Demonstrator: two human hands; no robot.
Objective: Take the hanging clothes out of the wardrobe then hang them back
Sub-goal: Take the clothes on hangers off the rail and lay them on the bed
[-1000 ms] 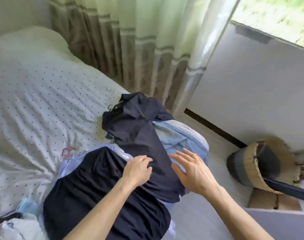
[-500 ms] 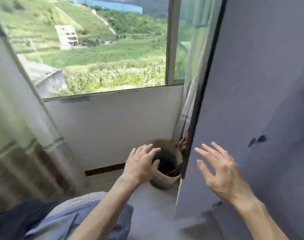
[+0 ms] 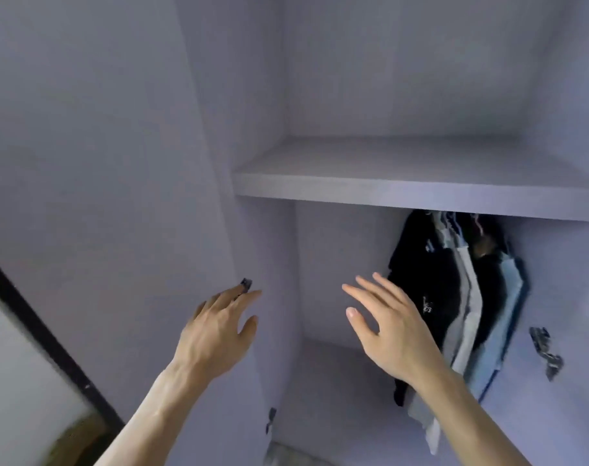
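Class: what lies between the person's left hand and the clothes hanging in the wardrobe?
In the head view, the right hand lies between the left hand and the dark, grey and blue hanging clothes; otherwise only bare lilac wardrobe back panel.

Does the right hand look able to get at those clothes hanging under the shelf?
Probably yes: the right hand is open and empty, right in front of the hanging clothes, with nothing between them.

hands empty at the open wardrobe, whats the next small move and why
Probably reach the right hand rightward to the hanging clothes and grip one at its top: it and the left hand are open, holding nothing, and clothes hang under the shelf.
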